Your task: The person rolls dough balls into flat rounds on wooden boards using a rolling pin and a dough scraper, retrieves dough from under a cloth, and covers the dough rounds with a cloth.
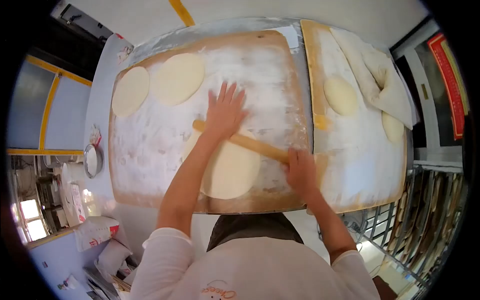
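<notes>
A wooden rolling pin [257,146] lies slantwise across a flattened round of dough [231,172] near the front of the floured board [155,145]. My left hand [226,112] is open over the pin's left part, palm down, its fingers spread and pointing away from me. At the pin's right end, my right hand [300,171] is closed around the wood. Two more flat dough rounds, one larger [179,79] and one narrower [131,91], rest at the board's back left.
A second floured board [362,175] stands to the right, bearing a dough ball [341,95] and another piece [393,126] partly under a pale cloth [382,75]. A metal bowl [92,161] sits left of the main board. Racks [425,215] stand at the lower right.
</notes>
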Available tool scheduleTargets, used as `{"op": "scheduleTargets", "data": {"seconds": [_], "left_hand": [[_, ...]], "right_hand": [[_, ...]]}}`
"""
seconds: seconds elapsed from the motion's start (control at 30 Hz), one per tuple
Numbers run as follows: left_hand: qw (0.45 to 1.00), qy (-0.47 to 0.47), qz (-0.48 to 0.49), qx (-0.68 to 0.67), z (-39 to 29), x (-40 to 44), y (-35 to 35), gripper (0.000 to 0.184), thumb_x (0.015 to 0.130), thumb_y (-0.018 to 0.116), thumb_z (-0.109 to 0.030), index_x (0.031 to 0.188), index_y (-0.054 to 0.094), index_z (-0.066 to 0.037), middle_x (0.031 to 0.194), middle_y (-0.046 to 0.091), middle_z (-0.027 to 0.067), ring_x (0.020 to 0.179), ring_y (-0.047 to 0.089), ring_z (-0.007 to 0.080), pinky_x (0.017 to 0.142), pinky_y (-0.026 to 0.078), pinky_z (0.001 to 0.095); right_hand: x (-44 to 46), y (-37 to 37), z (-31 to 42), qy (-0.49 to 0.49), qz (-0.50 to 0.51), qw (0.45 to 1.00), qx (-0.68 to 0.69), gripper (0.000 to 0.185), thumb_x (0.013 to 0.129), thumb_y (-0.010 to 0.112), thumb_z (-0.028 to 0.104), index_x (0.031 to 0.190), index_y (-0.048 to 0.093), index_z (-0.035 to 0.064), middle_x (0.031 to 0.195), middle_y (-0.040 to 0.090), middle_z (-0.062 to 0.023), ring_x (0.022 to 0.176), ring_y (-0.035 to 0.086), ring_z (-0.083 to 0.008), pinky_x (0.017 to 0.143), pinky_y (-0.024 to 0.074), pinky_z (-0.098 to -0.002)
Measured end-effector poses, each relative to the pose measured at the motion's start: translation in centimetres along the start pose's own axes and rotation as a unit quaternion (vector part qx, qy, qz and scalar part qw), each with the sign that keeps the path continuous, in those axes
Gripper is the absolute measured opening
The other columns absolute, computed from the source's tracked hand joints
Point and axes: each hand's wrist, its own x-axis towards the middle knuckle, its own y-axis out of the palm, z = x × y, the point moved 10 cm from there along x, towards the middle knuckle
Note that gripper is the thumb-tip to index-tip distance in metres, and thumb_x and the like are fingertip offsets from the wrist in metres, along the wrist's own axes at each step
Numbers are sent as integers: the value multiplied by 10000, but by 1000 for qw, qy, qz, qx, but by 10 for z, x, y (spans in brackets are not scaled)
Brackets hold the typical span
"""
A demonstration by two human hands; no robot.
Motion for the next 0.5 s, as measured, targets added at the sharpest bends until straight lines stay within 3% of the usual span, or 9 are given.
{"op": "scheduleTargets", "data": {"seconds": [0.1, 0.17, 0.27, 0.33, 0.37, 0.43, 0.5], "left_hand": [[992, 42, 117, 15, -10, -107, -3, 597, 879, 552, -377, 1403, 440, -114, 1495, 363, 135, 1398, 298, 345, 1098, 155, 654], [990, -1, 132, -55, -13, -207, -22, 570, 829, 602, -290, 1353, 475, -104, 1458, 406, 143, 1374, 345, 346, 1099, 139, 656], [983, -17, 175, -48, -15, -264, -66, 508, 831, 595, -215, 1305, 494, -61, 1408, 445, 155, 1347, 377, 351, 1098, 156, 655], [982, -33, 187, -12, 2, -266, -81, 463, 837, 590, -186, 1270, 509, -42, 1384, 464, 160, 1330, 395, 356, 1099, 185, 645], [991, -36, 125, -18, 15, -257, -89, 444, 835, 589, -173, 1252, 516, -37, 1370, 475, 163, 1324, 402, 356, 1099, 202, 632], [998, -26, 3, -55, 29, -221, -89, 406, 832, 586, -147, 1216, 532, -26, 1341, 497, 169, 1311, 415, 357, 1100, 237, 607], [996, 22, -5, -82, 6, -175, -78, 392, 820, 597, -127, 1195, 542, -25, 1314, 516, 174, 1300, 427, 360, 1096, 264, 585]], "right_hand": [[-47, 16, 21, -57, 14, 998, -2, 446, 734, 681, 186, 1125, 547, 17, 934, 532, -170, 818, 514, -345, 701, 401, -472], [-80, 9, 59, -83, -8, 996, -31, 419, 720, 682, 190, 1077, 548, 18, 887, 542, -154, 759, 515, -320, 647, 397, -462], [-117, 30, 89, -93, 28, 992, 77, 377, 748, 681, 192, 1050, 541, 15, 844, 569, -143, 761, 541, -331, 633, 413, -465], [-113, 29, 80, 28, 156, 984, 78, 285, 786, 654, 161, 1008, 547, 17, 843, 574, -133, 752, 554, -342, 641, 434, -456], [-117, 30, 72, 94, 216, 969, 76, 240, 805, 641, 146, 987, 550, 18, 843, 577, -129, 748, 561, -347, 645, 445, -451], [-129, 8, 41, 165, 81, 977, 105, 289, 813, 664, 174, 1023, 534, 25, 849, 584, -141, 757, 571, -359, 649, 449, -468], [-147, -14, 7, 231, -26, 968, 92, 319, 818, 674, 191, 1047, 519, 31, 860, 590, -150, 777, 581, -366, 655, 451, -480]]}}
